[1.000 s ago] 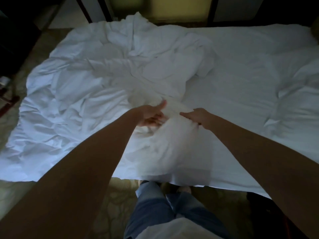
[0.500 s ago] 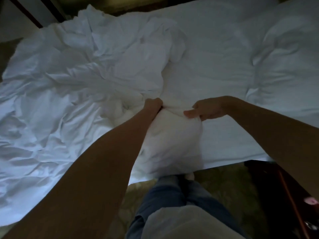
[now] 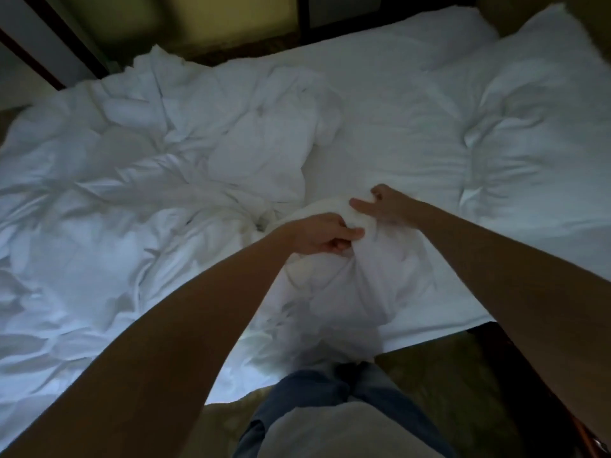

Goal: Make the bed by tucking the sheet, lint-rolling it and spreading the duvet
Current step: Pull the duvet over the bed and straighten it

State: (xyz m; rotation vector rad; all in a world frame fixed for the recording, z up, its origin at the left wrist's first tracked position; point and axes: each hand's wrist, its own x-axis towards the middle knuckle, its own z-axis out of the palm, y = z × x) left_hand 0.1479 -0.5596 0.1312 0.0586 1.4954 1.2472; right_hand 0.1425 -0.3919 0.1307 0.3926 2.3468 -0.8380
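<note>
Dim room, crumpled white duvet (image 3: 139, 200) bunched

You have two hands: left hand (image 3: 319, 233), right hand (image 3: 383, 206). One crumpled duvet (image 3: 139, 200) at nine o'clock, one sheet (image 3: 390, 127), one pillow (image 3: 542, 133) at two o'clock.

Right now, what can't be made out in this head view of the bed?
- Left hand fingertips: buried in the bunched duvet, so grip depth is unclear.
- Right hand palm: turned down onto the fabric.
- Where duvet ends and sheet begins: white on white, dim light.
- Near bed edge: covered by overhanging duvet and the arms.
- Lint roller: none in view.
</note>
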